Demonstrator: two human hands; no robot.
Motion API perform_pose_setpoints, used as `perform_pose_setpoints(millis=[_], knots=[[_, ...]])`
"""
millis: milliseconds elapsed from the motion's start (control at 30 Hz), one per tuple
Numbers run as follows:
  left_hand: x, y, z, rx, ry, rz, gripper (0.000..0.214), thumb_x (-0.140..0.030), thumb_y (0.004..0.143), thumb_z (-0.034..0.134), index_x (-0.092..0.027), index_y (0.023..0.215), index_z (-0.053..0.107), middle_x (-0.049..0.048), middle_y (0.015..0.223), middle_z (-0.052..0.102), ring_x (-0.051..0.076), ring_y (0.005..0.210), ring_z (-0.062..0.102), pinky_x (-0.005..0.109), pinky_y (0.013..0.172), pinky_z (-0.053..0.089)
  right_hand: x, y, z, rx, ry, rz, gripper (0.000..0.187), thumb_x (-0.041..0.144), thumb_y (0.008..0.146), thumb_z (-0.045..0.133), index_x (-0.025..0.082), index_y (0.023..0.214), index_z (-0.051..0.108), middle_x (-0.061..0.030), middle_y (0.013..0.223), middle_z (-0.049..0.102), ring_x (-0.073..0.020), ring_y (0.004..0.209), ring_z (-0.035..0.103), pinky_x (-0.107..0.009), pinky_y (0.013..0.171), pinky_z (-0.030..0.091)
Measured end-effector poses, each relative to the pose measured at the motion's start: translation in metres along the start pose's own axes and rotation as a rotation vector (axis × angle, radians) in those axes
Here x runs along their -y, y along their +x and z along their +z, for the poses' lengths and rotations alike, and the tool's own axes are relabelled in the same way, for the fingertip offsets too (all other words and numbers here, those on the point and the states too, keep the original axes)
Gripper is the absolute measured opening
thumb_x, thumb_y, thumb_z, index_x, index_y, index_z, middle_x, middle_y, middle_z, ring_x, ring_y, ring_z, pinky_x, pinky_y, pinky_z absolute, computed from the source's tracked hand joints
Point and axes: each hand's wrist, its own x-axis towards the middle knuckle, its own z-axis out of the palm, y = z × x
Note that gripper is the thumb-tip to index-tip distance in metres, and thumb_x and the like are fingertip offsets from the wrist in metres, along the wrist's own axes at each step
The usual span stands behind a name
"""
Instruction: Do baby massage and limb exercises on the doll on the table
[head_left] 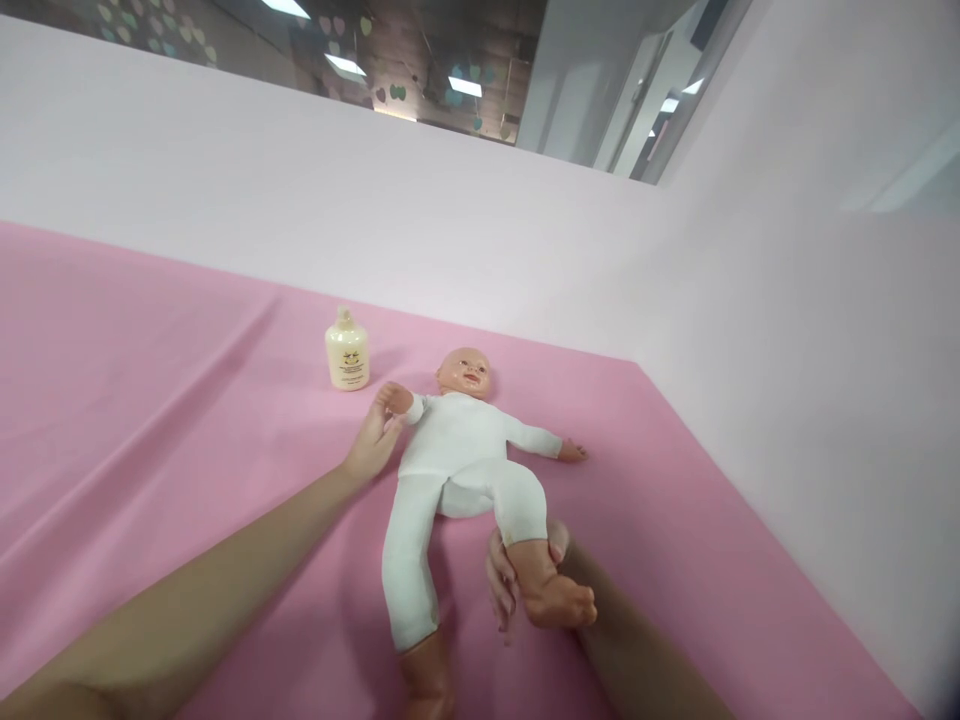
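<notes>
A baby doll [457, 455] with a white cloth body lies on its back on the pink sheet [165, 400], head toward the far wall. My left hand [373, 438] holds the doll's near hand, fingers curled round it. My right hand [517, 580] is wrapped round the doll's lower leg at the ankle and lifts that foot off the sheet. The doll's other leg lies straight toward me, and its other arm stretches out to the right.
A small cream lotion bottle [346, 350] stands upright on the pink sheet just beyond my left hand, left of the doll's head. Pale pink walls [810, 350] close the surface at the back and right. Windows run above the back wall.
</notes>
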Motion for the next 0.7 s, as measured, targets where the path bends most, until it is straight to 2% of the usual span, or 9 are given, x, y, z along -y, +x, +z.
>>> perform_pose_setpoints(millis=[67,100,167,233,333,400,533,700], knots=[[-0.004,-0.003,0.0,0.134,0.154,0.146,0.043,-0.041,0.098,0.057,-0.021,0.136,0.052,0.0148,0.137,0.059,0.029,0.131,0.055,0.05,0.117,0.04,0.002,0.001,-0.012,0.043,0.049,-0.121,0.063,0.066,0.062,0.084,0.015,0.092,0.062,-0.012,0.088,0.071,-0.0298,0.09,0.073,-0.049,0.082,0.061],[-0.007,-0.004,0.0,0.203,0.231,0.225,0.042,-0.039,0.098,0.058,-0.021,0.135,0.054,0.0149,0.136,0.06,0.03,0.13,0.055,0.051,0.117,0.041,0.004,0.001,-0.014,-0.003,0.062,-0.175,0.062,0.068,0.065,0.081,0.016,0.091,0.061,-0.0105,0.088,0.07,-0.0281,0.089,0.072,-0.049,0.084,0.06],[-0.012,-0.005,0.0,0.316,0.357,0.362,0.039,-0.034,0.099,0.057,-0.021,0.135,0.055,0.0152,0.136,0.06,0.03,0.13,0.054,0.052,0.115,0.042,0.009,0.002,-0.011,-0.147,0.088,-0.256,0.061,0.073,0.07,0.074,0.017,0.09,0.058,-0.0073,0.089,0.067,-0.0249,0.086,0.069,-0.051,0.087,0.059],[-0.015,-0.005,0.0,0.365,0.429,0.455,0.038,-0.031,0.101,0.053,-0.021,0.137,0.055,0.0157,0.136,0.059,0.029,0.13,0.054,0.051,0.114,0.043,0.018,0.004,-0.001,-0.339,0.128,-0.336,0.059,0.075,0.076,0.068,0.018,0.09,0.055,-0.0052,0.09,0.063,-0.0225,0.086,0.066,-0.05,0.087,0.059],[-0.016,-0.004,0.001,0.376,0.479,0.508,0.037,-0.029,0.102,0.05,-0.021,0.138,0.055,0.0157,0.136,0.059,0.029,0.13,0.054,0.05,0.113,0.044,0.032,0.007,0.017,-0.642,0.19,-0.415,0.052,0.071,0.087,0.058,0.019,0.09,0.055,-0.0042,0.094,0.06,-0.02,0.09,0.062,-0.042,0.088,0.058],[-0.016,-0.004,0.001,0.382,0.484,0.5,0.037,-0.029,0.102,0.051,-0.022,0.137,0.056,0.0151,0.136,0.06,0.029,0.13,0.054,0.05,0.113,0.044,0.039,0.01,0.024,-0.757,0.204,-0.436,0.047,0.067,0.089,0.057,0.02,0.09,0.056,-0.0032,0.094,0.06,-0.0187,0.091,0.061,-0.037,0.086,0.057],[-0.018,-0.004,0.001,0.366,0.414,0.427,0.037,-0.033,0.1,0.055,-0.022,0.135,0.059,0.0141,0.134,0.061,0.029,0.129,0.055,0.05,0.113,0.044,0.044,0.015,0.027,-0.786,0.183,-0.414,0.047,0.065,0.088,0.059,0.018,0.09,0.059,-0.0024,0.093,0.059,-0.0178,0.089,0.062,-0.035,0.083,0.057],[-0.017,-0.002,0.002,0.196,0.235,0.213,0.036,-0.035,0.093,0.066,-0.023,0.127,0.063,0.0116,0.128,0.065,0.029,0.125,0.057,0.047,0.113,0.043,0.036,0.014,0.025,-0.642,0.061,-0.361,0.054,0.07,0.084,0.062,0.016,0.089,0.058,-0.0058,0.096,0.058,-0.0219,0.092,0.063,-0.043,0.086,0.057]])
